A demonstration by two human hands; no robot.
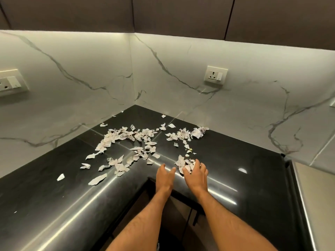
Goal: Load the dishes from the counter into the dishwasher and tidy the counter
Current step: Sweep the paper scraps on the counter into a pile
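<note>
torn paper bits lay spread over the black surface, from its left side to the back corner. a crumpled paper ball sat by the back wall. near the front edge, the left hand lay open, holding nothing. the right hand had its fingers curled around a small paper pile.

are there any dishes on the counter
No, the counter holds only torn paper scraps and a crumpled ball.
</note>
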